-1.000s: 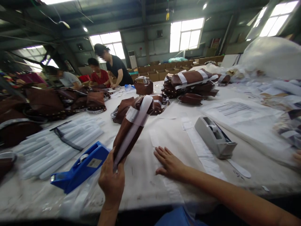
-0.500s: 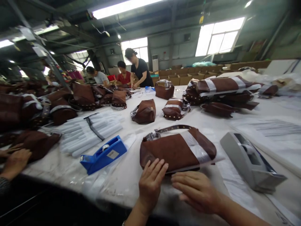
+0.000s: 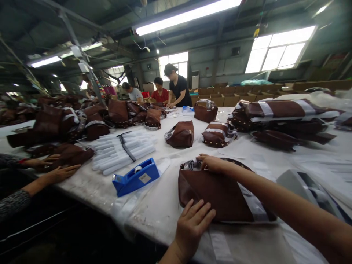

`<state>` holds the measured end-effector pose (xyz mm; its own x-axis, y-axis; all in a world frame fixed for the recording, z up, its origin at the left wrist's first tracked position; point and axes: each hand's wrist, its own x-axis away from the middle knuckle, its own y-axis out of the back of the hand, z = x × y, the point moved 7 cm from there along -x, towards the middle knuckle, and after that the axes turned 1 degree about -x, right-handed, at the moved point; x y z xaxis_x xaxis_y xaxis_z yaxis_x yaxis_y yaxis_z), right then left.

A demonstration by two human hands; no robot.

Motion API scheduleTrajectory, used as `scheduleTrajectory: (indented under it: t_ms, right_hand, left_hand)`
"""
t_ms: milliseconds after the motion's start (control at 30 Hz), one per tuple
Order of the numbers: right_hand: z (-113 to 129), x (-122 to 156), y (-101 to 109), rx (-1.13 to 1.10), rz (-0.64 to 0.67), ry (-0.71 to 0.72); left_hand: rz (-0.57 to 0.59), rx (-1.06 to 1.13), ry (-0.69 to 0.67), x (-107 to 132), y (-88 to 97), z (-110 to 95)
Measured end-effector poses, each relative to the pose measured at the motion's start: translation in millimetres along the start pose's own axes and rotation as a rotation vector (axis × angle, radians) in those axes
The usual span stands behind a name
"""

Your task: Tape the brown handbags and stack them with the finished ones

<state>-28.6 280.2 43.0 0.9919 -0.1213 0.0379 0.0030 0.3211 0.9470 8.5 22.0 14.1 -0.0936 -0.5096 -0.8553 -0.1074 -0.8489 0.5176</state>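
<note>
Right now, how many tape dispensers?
2: a blue dispenser left of the nearest bag; a gray dispenser right of it, partly behind the right forearm. A blue object far back is too blurred to identify; others may be hidden.

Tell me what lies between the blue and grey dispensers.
In the head view, a brown bag lies between the blue dispenser and grey dispenser, left hand on its near side, right hand at its far edge.

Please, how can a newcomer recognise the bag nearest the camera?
On the white table, look between the blue tape dispenser and the grey tape dispenser. There lies the brown bag; unlike its neighbours, it has the wearer's left hand and right hand on it.
</note>
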Motion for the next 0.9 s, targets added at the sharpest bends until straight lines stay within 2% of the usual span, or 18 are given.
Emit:
scheduleTrajectory:
  t_ms: [100,200,333,467,533,733,900]
  right_hand:
    - [-1.9,-4.4,-6.0,0.03,0.134,0.099]
    - [1.6,-5.4,-13.6,0.112,0.194,0.251]
    - [9.6,-13.5,-24.7,0.266,0.132,0.483]
    - [18.4,-23.6,-34.1,0.283,0.081,0.658]
    - [21.2,-28.2,-37.2,0.248,0.108,0.676]
    - [24.8,-32.7,-36.8,0.15,0.143,0.607]
    - [30.1,-27.8,-29.3,0.146,0.131,0.598]
  left_hand:
    - [-0.025,0.0,0.007,0.2,2.1,-0.2]
    - [-0.036,-0.005,0.007,-0.3,2.3,0.2]
    - [0.003,-0.032,0.003,0.9,-1.7,1.4]
    - [0.022,-0.046,-0.006,1.9,-2.5,1.8]
    - [0.018,-0.046,-0.001,1.6,-1.9,1.7]
    - [-0.033,-0.01,0.061,4.0,-0.9,2.6]
    - [0.006,-0.026,0.036,10.0,-4.8,0.6]
